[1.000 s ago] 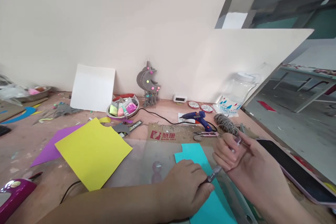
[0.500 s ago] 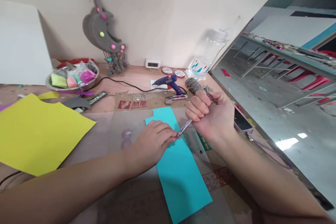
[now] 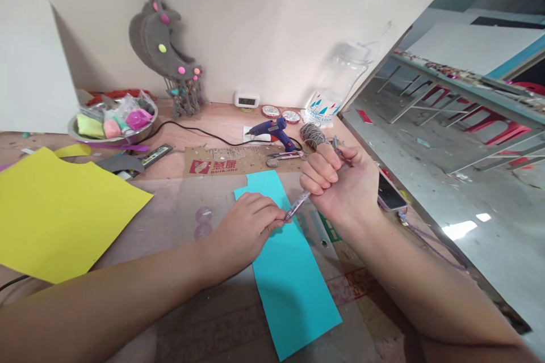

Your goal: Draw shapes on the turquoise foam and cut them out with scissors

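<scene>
My right hand (image 3: 334, 181) is closed in a fist around a slim purplish pen (image 3: 298, 204), which slants down to the left. The thumb and index finger of my left hand (image 3: 251, 227) pinch the pen's pointed tip. Both hands are over a turquoise sheet of paper (image 3: 293, 289) with a notched upper left corner. That sheet lies on a clear mat (image 3: 191, 266), and my left hand covers part of it. The upper end of the pen is partly hidden behind my right fingers.
A yellow sheet (image 3: 63, 215) lies left, below a metal bowl (image 3: 140, 133) of colored clay packets. Behind the turquoise paper are a blue glue gun (image 3: 268, 127), grey yarn (image 3: 313, 135) and a clear bottle (image 3: 336, 85). A phone (image 3: 392, 193) lies near the table's right edge.
The view has shifted slightly. Both hands keep the same hold on the pen, and the turquoise paper stays under them.
</scene>
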Demonstrator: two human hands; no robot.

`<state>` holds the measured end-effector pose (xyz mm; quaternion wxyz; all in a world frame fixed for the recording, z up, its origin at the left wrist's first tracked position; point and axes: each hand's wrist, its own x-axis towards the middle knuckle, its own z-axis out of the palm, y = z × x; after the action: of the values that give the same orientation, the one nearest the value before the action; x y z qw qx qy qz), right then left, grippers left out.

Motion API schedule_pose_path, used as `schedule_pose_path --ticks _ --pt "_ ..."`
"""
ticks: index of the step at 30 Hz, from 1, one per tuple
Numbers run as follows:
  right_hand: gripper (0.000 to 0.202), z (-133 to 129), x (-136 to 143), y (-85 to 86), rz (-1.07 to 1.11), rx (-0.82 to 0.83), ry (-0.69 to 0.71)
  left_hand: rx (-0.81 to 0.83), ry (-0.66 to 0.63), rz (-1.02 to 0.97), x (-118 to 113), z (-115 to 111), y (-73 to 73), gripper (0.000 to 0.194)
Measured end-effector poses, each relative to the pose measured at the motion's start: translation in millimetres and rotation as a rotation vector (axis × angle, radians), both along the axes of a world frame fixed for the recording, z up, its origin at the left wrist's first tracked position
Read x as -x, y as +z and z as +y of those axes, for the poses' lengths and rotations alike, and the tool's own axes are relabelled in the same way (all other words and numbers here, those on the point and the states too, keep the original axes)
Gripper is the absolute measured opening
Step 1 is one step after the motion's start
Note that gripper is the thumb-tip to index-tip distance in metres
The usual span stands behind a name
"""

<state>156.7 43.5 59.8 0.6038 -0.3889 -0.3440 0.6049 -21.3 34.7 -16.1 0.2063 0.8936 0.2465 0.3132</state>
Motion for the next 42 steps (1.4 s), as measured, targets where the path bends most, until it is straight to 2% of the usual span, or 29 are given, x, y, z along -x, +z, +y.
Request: schedule_pose_path --ticks 4,7,11,13,15,16,19,22,24,27,29,34,38,42 --pt "0.039 1 -2 0.3 0.137 0.02 0.064 0.011 -0.008 -0.026 0 1 -2.9 0.03" --pt "0.039 2 -2 -0.5 0.171 0.002 0.087 0.103 -0.015 -0.032 -2 -5 -1.5 0.03" --pt "0.047 -3 4 -3.2 0.044 -0.069 0.145 0.384 0.034 -0.054 -4 -19 6.4 0.028" --pt "0.046 -4 6 -6.2 -0.113 -0.097 0.289 0.431 0.069 -0.052 -4 -24 10.8 0.03" --pt "0.043 -3 5 -10.8 -0.283 -0.122 0.43 0.378 0.051 -0.026 -3 -27 13.5 0.031" --pt "0.043 0 2 -13.8 -0.352 -0.134 0.458 0.322 0.013 0.018 -2 -29 13.6 0.031" --pt "0.058 12 -8 -25.8 -0.475 -0.137 0.342 0.037 -0.085 0.267 0 -33 8.2 0.03" --pt "0.069 25 -12 -40.5 -0.592 -0.097 0.272 -0.236 0.024 0.474 -2 -39 -2.0 0.03" --pt "0.054 30 -7 -50.4 -0.713 -0.128 0.233 -0.325 0.134 0.526 -4 -42 -8.0 0.041" --pt "0.025 34 6 -64.0 -0.877 -0.164 0.203 -0.349 0.209 0.567 -7 -43 -13.7 0.056" --pt "0.019 34 13 -72.6 -0.911 -0.14 0.198 -0.327 0.218 0.583 -8 -44 -15.3 0.058" --pt "0.028 36 16 -87.7 -1.028 -0.224 0.15 -0.299 0.201 0.631 -12 -45 -12.0 0.055" --pt "0.028 36 16 -89.3 -1.088 -0.243 0.132 -0.267 0.136 0.696 -12 -43 -6.8 0.054" --pt "0.028 36 18 -88.3 -1.096 -0.228 0.155 -0.251 0.128 0.71 -12 -43 -5.3 0.053"
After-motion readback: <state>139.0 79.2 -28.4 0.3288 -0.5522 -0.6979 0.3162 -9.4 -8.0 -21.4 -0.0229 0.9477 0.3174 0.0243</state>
